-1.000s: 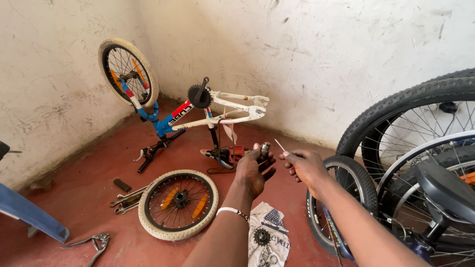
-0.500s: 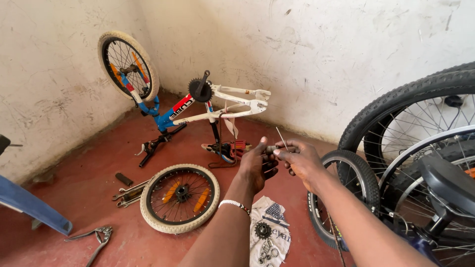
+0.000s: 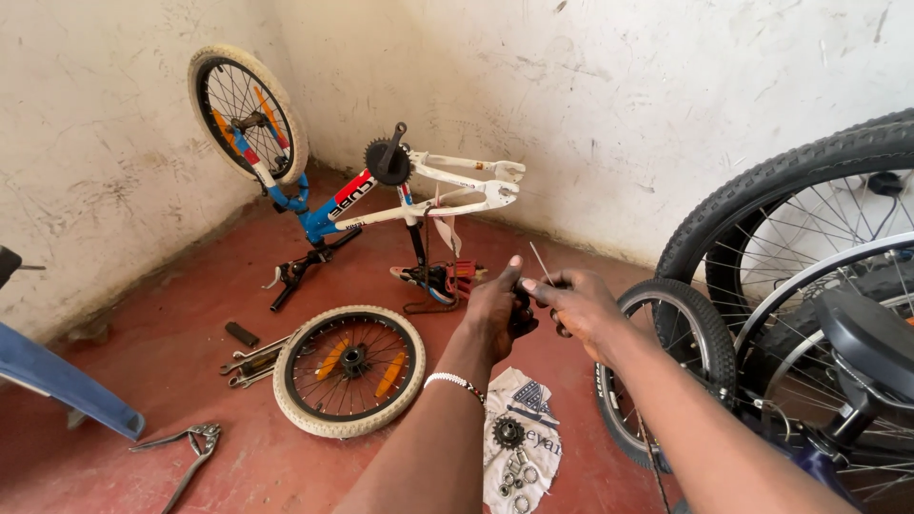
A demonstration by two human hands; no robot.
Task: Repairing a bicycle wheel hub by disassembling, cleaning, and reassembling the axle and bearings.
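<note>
Gripping one small dark part (image 3: 526,306) together, left hand (image 3: 495,309) and right hand (image 3: 581,309), both grips closed.

Just one head cam, looking down and forward past both arms at the floor (image 3: 190,286) and wall corner (image 3: 286,95), pretty close.

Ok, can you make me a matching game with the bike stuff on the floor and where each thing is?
Things:
1. upside-down bike frame
2. loose white-tyred wheel
3. small sprocket
4. pliers

Places:
A. on the printed cloth, below the hands
B. near the wall corner
C. on the red floor at the bottom left
D. flat on the floor beside the spanners

Pairs: 1-B, 2-D, 3-A, 4-C
</note>
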